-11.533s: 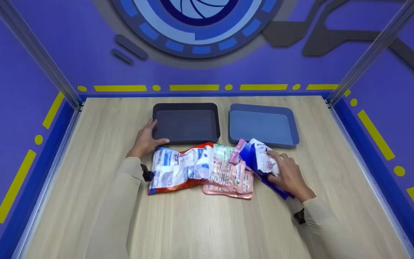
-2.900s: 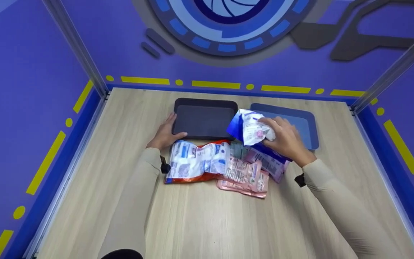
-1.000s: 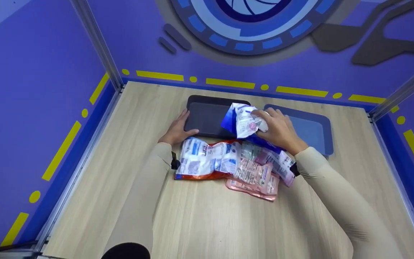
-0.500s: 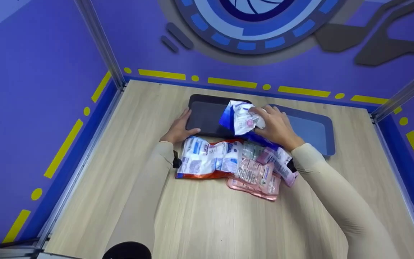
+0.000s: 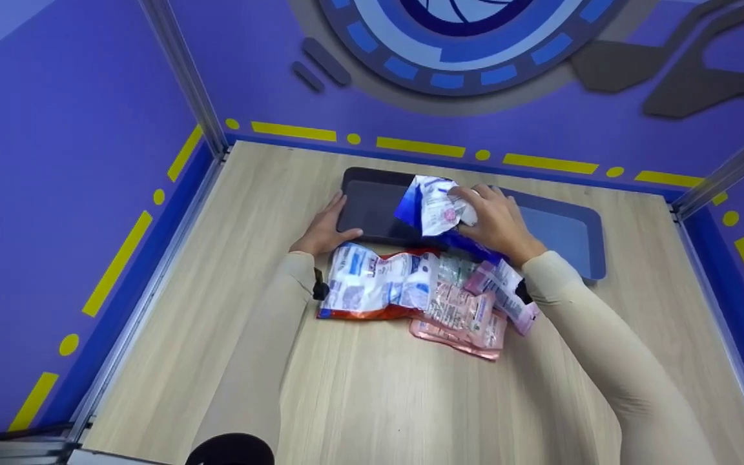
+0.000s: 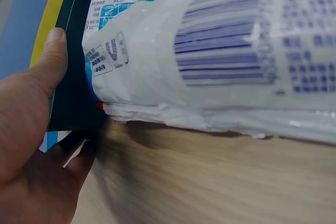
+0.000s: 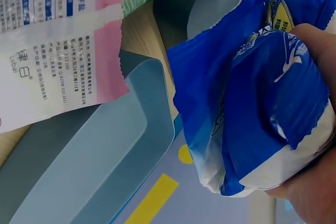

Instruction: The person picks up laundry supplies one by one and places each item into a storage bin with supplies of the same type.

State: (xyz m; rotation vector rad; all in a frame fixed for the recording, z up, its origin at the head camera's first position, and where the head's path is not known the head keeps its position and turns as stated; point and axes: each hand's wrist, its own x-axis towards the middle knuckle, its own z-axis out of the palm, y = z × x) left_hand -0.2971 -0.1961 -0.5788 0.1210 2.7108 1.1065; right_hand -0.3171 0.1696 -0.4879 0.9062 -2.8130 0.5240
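My right hand (image 5: 498,223) grips a crumpled blue-and-white plastic packet (image 5: 436,206), held over the right end of the dark tray (image 5: 375,210). The right wrist view shows the packet's folded blue side (image 7: 262,103) between thumb and fingers. My left hand (image 5: 325,229) holds the dark tray's near left corner, thumb at the front wall and fingers along the left side. Just in front of that tray lies a large white-and-orange packet (image 5: 378,284), whose barcode side (image 6: 220,40) fills the left wrist view. The tray's right end is hidden behind the blue-and-white packet.
Beside the dark tray stands a blue-grey tray (image 5: 566,239), partly behind my right hand. Pink packets (image 5: 459,313), a pale green packet (image 5: 456,268) and a lilac packet (image 5: 507,290) overlap in front of the trays. Purple walls enclose the wooden tabletop (image 5: 378,400).
Since the oldest frame, my right hand has lifted the blue-and-white packet off the pile, moving it left and away over the dark tray, uncovering the lilac packet. My left hand stays at its corner.
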